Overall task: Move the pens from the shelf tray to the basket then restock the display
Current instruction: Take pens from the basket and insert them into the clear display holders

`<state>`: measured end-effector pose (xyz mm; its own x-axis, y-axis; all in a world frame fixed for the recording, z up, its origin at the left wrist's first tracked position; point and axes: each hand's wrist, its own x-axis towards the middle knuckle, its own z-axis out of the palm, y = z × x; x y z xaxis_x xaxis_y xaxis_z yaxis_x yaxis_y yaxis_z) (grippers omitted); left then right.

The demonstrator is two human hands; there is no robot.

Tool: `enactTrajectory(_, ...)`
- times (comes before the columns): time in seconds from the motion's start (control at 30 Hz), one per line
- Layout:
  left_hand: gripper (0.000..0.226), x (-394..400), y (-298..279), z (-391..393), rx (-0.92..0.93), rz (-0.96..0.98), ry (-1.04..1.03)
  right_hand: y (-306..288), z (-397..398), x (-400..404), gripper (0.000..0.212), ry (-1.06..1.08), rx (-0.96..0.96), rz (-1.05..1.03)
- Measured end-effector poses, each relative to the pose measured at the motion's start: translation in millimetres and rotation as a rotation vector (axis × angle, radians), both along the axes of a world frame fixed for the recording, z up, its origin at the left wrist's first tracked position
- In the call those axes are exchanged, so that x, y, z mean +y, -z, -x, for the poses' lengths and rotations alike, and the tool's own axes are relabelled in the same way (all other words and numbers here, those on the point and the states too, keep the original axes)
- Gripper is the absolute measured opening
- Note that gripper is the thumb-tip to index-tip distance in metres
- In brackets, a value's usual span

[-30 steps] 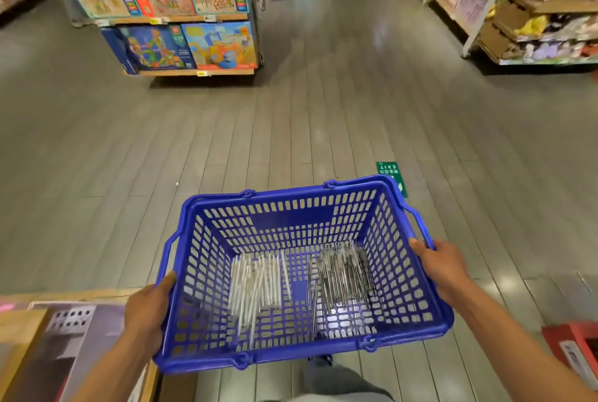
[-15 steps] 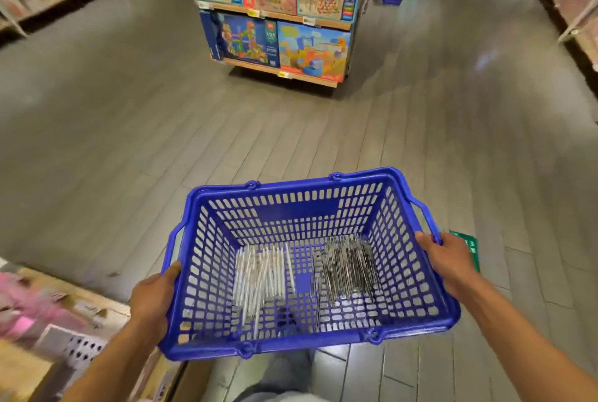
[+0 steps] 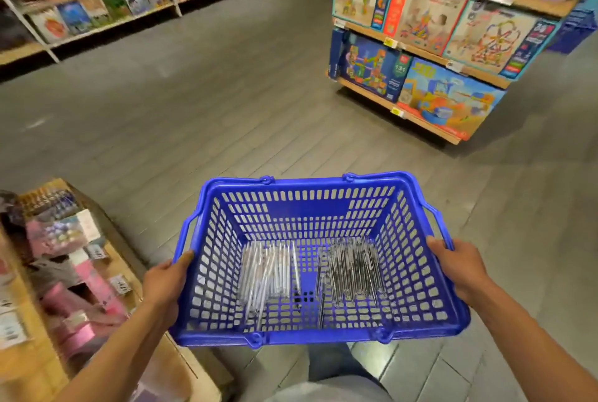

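I carry a blue plastic basket (image 3: 307,207) in front of me at waist height. My left hand (image 3: 165,285) grips its left rim and my right hand (image 3: 459,269) grips its right rim. On the basket floor lie two bundles of pens: a pale, silvery bundle (image 3: 268,275) on the left and a darker, clear-and-black bundle (image 3: 352,269) on the right. A single loose pen (image 3: 320,291) lies between them. No shelf tray is in sight.
A wooden display table (image 3: 38,369) with pink and pastel stationery stands at my lower left, close to the basket. A toy-box shelf unit (image 3: 430,55) stands ahead on the right. Book shelves (image 3: 97,3) line the far left. Grey plank floor (image 3: 210,110) lies between.
The view has swung left: the toy shelf unit shifted to the right, book shelves came into sight, and the stationery table is nearer. Both hands keep holding the basket.
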<state>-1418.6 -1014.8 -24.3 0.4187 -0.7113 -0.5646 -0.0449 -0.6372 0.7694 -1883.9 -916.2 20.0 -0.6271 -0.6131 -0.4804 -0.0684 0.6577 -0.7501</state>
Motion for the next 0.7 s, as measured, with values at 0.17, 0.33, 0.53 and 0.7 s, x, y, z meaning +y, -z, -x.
enactTrajectory(0.17, 0.026, -82, 8, -19, 0.029, 0.021, -0.156, 5, -14, -148, 0.029, -0.155, 0.011, 0.012)
enactTrajectory(0.33, 0.021, -166, -1, -52, 0.069, 0.048, -0.307, -8, -49, -292, 0.03, -0.306, 0.017, 0.01)
enactTrajectory(0.53, 0.024, -252, -3, -104, 0.072, 0.051, -0.475, -19, -113, -452, 0.027, -0.463, 0.016, 0.036)
enactTrajectory(0.7, 0.032, -318, 8, -158, 0.035, 0.04, -0.622, -7, -174, -571, 0.026, -0.554, -0.021, 0.032)
